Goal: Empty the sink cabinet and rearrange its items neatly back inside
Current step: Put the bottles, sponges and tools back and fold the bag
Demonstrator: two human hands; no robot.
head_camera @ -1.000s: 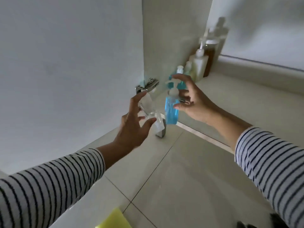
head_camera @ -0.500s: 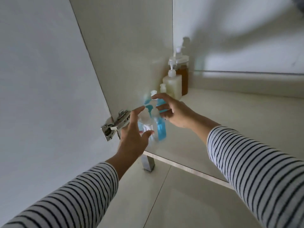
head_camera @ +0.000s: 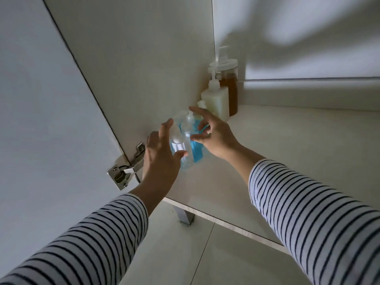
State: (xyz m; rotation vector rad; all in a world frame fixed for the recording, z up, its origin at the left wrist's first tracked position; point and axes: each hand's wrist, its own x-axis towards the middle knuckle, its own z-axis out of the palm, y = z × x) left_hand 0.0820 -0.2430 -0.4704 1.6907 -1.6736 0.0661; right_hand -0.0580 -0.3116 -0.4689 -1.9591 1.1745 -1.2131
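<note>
My left hand [head_camera: 158,161] grips a clear plastic pump bottle [head_camera: 182,147], thumb across its front, just inside the cabinet by the left side wall. Right behind it is a blue-liquid bottle [head_camera: 197,150], its upper part between the thumb and fingers of my right hand [head_camera: 214,136]. Both bottles are low over the cabinet floor [head_camera: 287,153]; I cannot tell whether they touch it. In the back left corner stand a cream pump bottle [head_camera: 216,100] and a brown-liquid pump bottle [head_camera: 230,93]. A small pale bottle top [head_camera: 202,103] shows in front of them.
The open cabinet door [head_camera: 51,99] hangs at left on a metal hinge [head_camera: 123,173]. A metal cabinet leg [head_camera: 185,217] stands under the front edge, above the tiled floor [head_camera: 185,260]. The cabinet floor stretches to the right of my hands.
Both hands have carried the two bottles forward from in front of the cabinet to inside it, toward the left wall. My view has moved closer and the bottles now sit side by side.
</note>
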